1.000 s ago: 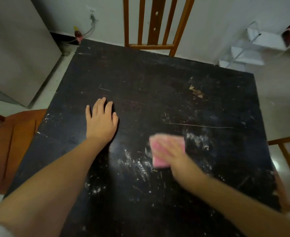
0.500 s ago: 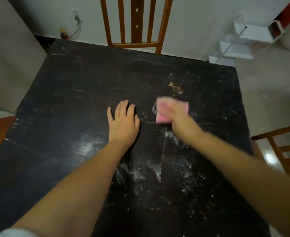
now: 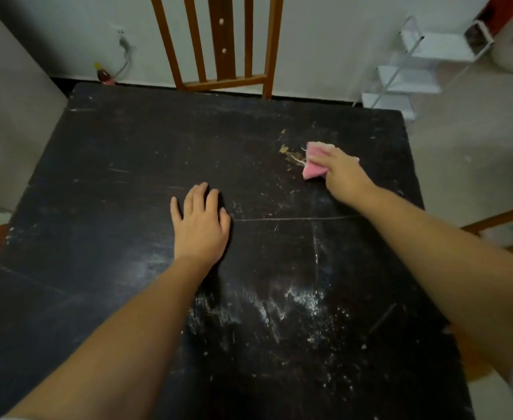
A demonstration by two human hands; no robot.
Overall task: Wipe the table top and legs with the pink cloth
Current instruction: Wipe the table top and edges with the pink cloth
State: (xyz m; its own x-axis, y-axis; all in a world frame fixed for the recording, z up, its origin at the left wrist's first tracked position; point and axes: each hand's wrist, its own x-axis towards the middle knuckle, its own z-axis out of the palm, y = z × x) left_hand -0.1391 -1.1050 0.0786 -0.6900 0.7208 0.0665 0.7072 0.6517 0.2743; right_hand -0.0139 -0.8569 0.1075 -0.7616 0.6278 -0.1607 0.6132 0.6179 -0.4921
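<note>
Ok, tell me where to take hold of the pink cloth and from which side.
Take the pink cloth across its folded middle, coming from above and from the near right, much as the right hand holds it now. It lies flat on the table, so fingers spread on top probably keep it pressed down for wiping.

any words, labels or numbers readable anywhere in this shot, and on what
None can be read.
The bottle on the floor by the wall: any label is too small and blurred.
The pink cloth, the black table and the white rack show no print.
</note>
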